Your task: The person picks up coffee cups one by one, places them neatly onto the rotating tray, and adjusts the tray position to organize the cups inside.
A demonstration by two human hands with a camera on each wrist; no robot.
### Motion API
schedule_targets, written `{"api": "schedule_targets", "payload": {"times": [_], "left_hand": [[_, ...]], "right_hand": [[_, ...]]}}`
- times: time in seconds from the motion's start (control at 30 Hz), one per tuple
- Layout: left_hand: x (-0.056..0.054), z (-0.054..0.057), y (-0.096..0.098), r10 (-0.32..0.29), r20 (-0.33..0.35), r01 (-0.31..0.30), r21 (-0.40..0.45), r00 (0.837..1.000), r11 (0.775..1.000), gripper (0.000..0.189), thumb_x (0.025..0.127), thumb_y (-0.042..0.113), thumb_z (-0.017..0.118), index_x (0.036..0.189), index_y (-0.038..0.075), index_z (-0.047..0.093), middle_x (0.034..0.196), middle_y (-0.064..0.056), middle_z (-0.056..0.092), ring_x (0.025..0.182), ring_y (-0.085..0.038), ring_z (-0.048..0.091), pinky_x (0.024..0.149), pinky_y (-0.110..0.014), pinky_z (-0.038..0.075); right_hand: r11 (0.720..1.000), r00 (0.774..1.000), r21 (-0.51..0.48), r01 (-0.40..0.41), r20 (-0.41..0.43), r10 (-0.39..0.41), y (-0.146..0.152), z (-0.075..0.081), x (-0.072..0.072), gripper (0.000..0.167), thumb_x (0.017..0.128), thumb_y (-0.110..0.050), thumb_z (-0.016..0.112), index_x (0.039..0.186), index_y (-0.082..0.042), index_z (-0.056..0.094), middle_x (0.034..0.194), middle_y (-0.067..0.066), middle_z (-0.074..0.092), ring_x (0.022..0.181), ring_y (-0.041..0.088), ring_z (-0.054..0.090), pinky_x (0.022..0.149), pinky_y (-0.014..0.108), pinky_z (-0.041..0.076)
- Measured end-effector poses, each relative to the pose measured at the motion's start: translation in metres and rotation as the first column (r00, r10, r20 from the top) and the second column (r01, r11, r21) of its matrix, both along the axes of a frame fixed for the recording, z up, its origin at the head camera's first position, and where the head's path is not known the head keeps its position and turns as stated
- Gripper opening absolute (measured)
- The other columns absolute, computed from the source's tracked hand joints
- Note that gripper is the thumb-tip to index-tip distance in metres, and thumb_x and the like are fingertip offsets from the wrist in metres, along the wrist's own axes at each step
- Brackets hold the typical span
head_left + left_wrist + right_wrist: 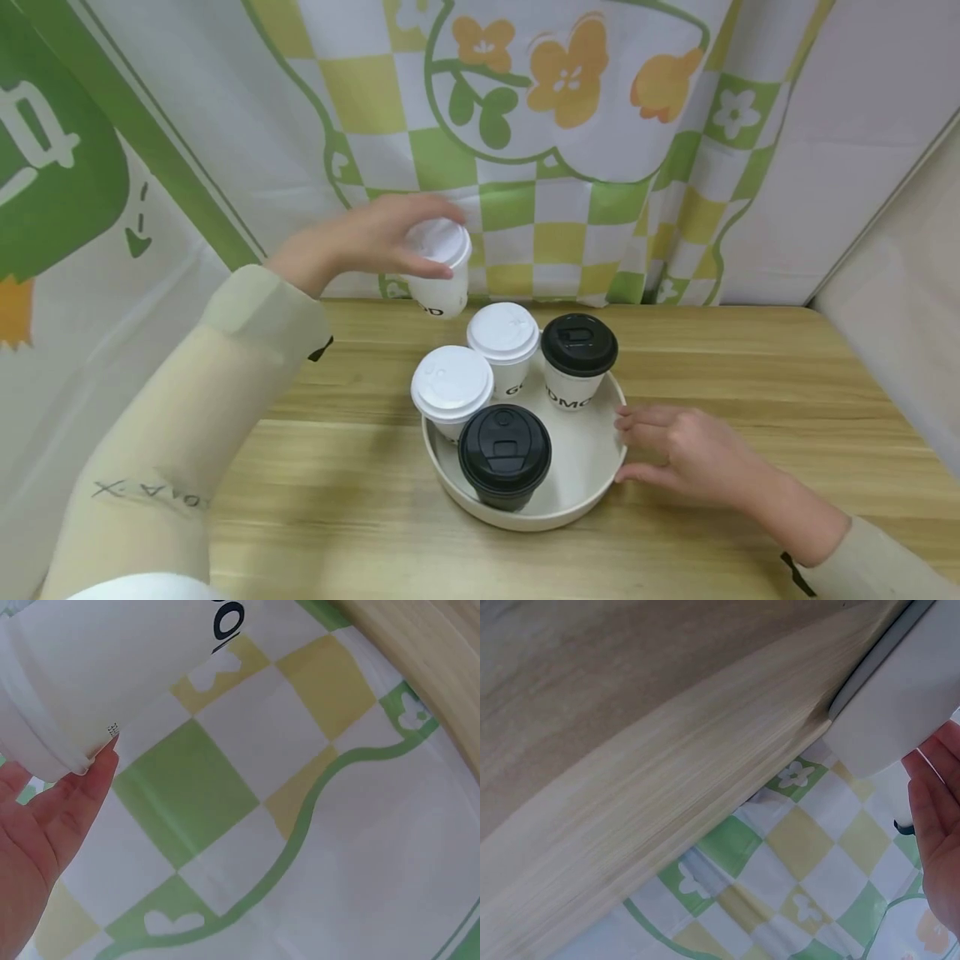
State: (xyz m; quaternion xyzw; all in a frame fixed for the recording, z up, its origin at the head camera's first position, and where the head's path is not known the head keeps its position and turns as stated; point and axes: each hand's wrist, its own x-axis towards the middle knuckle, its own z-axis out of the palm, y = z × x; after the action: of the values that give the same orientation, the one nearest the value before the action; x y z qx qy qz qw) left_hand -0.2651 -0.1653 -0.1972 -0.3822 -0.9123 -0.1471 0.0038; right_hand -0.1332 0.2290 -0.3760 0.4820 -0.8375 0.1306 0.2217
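My left hand (378, 237) grips a white paper cup (442, 287) with a white lid near its top. The cup hangs above the back of the table, behind a round cream tray (585, 467). In the left wrist view the cup (127, 660) lies between the thumb and fingers of the left hand (45, 840), partly out of frame. My right hand (686, 450) touches the tray's right side with its fingertips. The right wrist view shows that hand (937, 817) against the tray wall (900, 697).
On the tray stand two white-lidded cups, one at the back (504, 333) and one at the left (452, 385), and two black-lidded cups, one at back right (579, 346) and one in front (504, 454). A patterned curtain (510, 200) hangs behind the wooden table (337, 467).
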Motion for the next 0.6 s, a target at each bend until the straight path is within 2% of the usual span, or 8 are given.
{"api": "schedule_targets", "payload": {"times": [0.3, 0.53, 0.6], "left_hand": [[0.019, 0.004, -0.022, 0.045, -0.019, -0.045, 0.000, 0.999, 0.999, 0.062, 0.082, 0.028, 0.080, 0.135, 0.006, 0.056, 0.134, -0.014, 0.059, 0.120, -0.030, 0.055, 0.098, -0.049, 0.048], [0.045, 0.000, -0.042, 0.078, -0.065, -0.079, -0.010, 0.995, 0.997, 0.059, 0.083, 0.032, 0.079, 0.134, 0.011, 0.058, 0.130, -0.010, 0.063, 0.110, -0.028, 0.061, 0.088, -0.047, 0.052], [0.052, -0.002, -0.045, 0.066, -0.099, -0.067, -0.008, 0.993, 0.998, 0.057, 0.082, 0.031, 0.079, 0.132, 0.012, 0.059, 0.126, -0.009, 0.065, 0.105, -0.026, 0.062, 0.084, -0.045, 0.052]], "right_hand": [[1.000, 1.000, -0.005, -0.002, -0.010, 0.002, 0.000, -0.001, -0.001, 0.049, 0.083, -0.055, 0.071, 0.096, -0.008, 0.077, 0.102, 0.008, 0.077, 0.094, 0.022, 0.074, 0.077, 0.036, 0.060], [1.000, 1.000, 0.000, 0.008, 0.003, -0.008, 0.001, -0.002, -0.001, 0.048, 0.083, -0.054, 0.072, 0.098, -0.009, 0.077, 0.104, 0.008, 0.077, 0.096, 0.021, 0.074, 0.078, 0.036, 0.060], [1.000, 1.000, 0.000, 0.009, 0.005, -0.009, 0.001, -0.002, 0.000, 0.047, 0.082, -0.054, 0.073, 0.098, -0.009, 0.077, 0.104, 0.008, 0.077, 0.096, 0.021, 0.074, 0.078, 0.036, 0.060]]}}
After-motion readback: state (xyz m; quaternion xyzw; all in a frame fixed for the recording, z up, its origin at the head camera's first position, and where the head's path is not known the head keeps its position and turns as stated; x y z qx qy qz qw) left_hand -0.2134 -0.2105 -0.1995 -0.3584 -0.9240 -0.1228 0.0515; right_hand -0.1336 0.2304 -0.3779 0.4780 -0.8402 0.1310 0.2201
